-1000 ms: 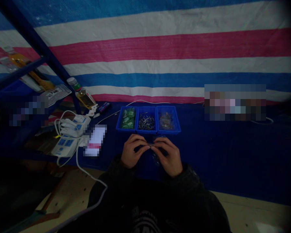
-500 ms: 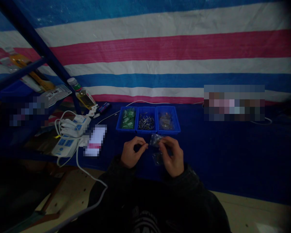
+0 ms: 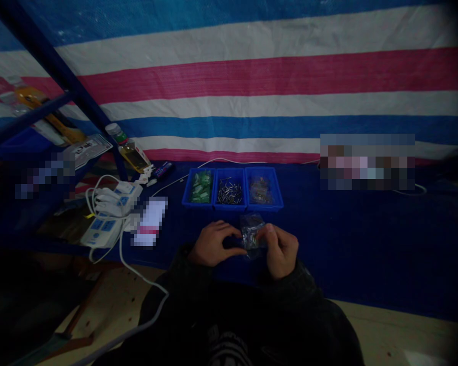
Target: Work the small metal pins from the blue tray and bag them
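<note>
A small clear plastic bag (image 3: 251, 229) with small pieces in it lies in front of the bins, between my hands. My right hand (image 3: 281, 249) pinches its right side between thumb and fingers. At the bag's left edge is my left hand (image 3: 216, 243), thumb and fingers spread apart, fingertips close to the plastic; whether they touch it I cannot tell. Just beyond stand three joined blue bins: green packets (image 3: 201, 187) in the left one, metal screws or pins (image 3: 229, 192) in the middle, small clear packets (image 3: 260, 190) in the right.
To the left, white power strips (image 3: 112, 216) with tangled cables lie beside a blurred-out phone-shaped object (image 3: 150, 222). A bottle (image 3: 127, 147) leans near the blue metal frame (image 3: 57, 66). A striped tarp (image 3: 229, 76) hangs behind the blue table (image 3: 347, 244).
My left hand has moved right towards the bag and its pinched fingers have spread. The right hand has shifted slightly right, and the bag now lies lower and nearer me.
</note>
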### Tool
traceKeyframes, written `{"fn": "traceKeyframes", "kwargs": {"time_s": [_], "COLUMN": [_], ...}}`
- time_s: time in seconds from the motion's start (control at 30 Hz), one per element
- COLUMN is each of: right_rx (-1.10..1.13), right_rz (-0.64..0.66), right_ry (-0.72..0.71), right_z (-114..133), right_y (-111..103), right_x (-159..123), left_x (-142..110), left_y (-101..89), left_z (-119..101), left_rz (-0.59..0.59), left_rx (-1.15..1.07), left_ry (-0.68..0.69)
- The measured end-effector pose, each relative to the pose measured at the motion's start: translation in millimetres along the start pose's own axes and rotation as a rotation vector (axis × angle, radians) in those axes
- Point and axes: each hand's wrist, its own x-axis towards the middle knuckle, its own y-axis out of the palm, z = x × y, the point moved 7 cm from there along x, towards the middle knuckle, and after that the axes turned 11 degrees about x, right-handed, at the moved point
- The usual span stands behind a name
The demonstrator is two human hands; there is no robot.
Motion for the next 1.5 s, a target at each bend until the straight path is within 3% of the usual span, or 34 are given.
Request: {"fn": "traceKeyframes", "kwargs": {"time_s": [0.13,0.23,0.57,0.73,1.07,1.3,1.5], "right_rx": [0.041,0.092,-0.004,-0.027,-0.080,-0.077,-0.066], "right_rz": [-0.015,0.058,0.143,0.109,0.042,0.205,0.194], "right_ry": [0.010,0.042,0.096,0.088,0.035,0.043,0.002], "right_z": [-2.8,-6.9,-9.8,-10.7,-8.6,-14.3,-8.1], "right_y": [4.1,13.2,19.0,17.2,13.7,27.5,27.1], "right_x": [3.0,4.6,5.0,5.2,7.3,3.4,3.5], "left_x": [-0.3,-1.1,1.2,0.9,-5.1,-11.4,-6.8], "left_y": [5.0,5.9,4.2,3.5,-14.9,-28.4,-17.4], "left_z": [-4.0,-4.3,-5.4,-5.4,-2.6,5.7,7.6], "left_rz": [0.072,0.084,0.099,0.094,-0.128,-0.343,-0.203], "left_rx": [0.124,0.153,0.120,0.102,-0.235,-0.280,-0.277], "left_ry": [0.034,0.027,0.028,0.019,-0.034,-0.138,-0.133]}}
